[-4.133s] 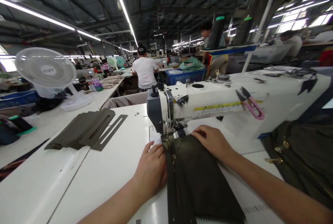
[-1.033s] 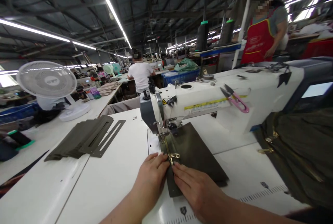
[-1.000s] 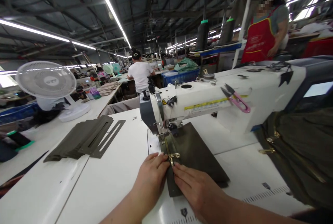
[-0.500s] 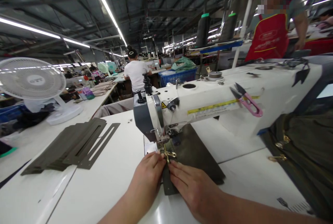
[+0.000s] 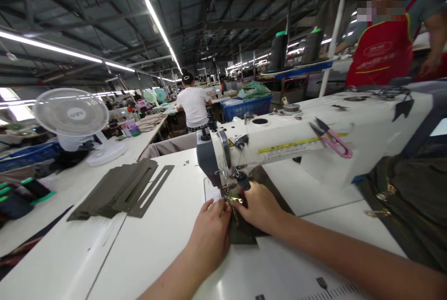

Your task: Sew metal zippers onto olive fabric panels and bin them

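Hands meet right at the needle of the sewing machine (image 5: 289, 142). The left hand (image 5: 212, 228) lies palm down on the white surface (image 5: 157, 244). Its grip is flat and slack, with the fingers together, closed on nothing; the tips press the left edge of the fabric (image 5: 244, 237). The right hand (image 5: 260, 207) rests on top of that fabric, fingers pointing left to the brass zipper pull (image 5: 236, 200) just in front of the presser foot. Whether its grip pinches the pull or only presses beside it, I cannot tell. The fabric is a dark olive panel lying flat on the machine bed. It runs under the foot and under both hands, and its near edge shows between the wrists.

Pink snips (image 5: 331, 139) lie on the machine arm. A stack of slotted olive pieces (image 5: 122, 188) sits well to the left on the surface, and a white fan (image 5: 71, 114) stands beyond it. A heap of olive cloth (image 5: 412, 197) with brass fittings fills the right edge. A person in a red apron (image 5: 380, 53) stands behind the machine. Another, in a white shirt (image 5: 193, 104), sits farther back, facing away.
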Tool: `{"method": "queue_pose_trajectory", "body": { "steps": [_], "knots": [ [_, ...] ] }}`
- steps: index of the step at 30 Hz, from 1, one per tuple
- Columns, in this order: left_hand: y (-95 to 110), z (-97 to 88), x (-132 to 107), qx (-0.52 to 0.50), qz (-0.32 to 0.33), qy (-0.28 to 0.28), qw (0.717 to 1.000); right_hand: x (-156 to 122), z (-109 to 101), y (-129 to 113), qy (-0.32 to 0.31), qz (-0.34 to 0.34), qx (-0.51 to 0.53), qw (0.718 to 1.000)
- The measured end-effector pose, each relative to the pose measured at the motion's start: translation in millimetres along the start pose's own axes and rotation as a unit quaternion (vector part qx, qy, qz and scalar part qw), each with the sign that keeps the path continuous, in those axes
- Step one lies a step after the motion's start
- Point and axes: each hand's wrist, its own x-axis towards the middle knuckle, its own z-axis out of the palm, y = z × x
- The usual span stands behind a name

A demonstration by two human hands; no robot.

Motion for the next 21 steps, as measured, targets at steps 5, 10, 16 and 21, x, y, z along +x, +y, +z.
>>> {"method": "queue_pose_trajectory", "body": {
  "steps": [5, 10, 16, 21],
  "knots": [
    [-1, 1.2, -1, -0.002, 0.014, 0.003, 1.000, 17, 13, -5, 0.002, 0.066, -0.006, 0.998],
    [0, 0.1, -2, 0.000, 0.008, 0.011, 1.000, 16, 3, -13, -0.004, 0.041, -0.029, 0.999],
    [10, 4.3, -14, -0.025, -0.024, 0.035, 0.999, -51, -11, -6, -0.017, -0.227, 0.016, 0.974],
    [14, 6.4, -19, -0.038, -0.007, 0.069, 0.997, -68, -3, -2, -0.001, -0.265, 0.048, 0.963]
  ]
}}
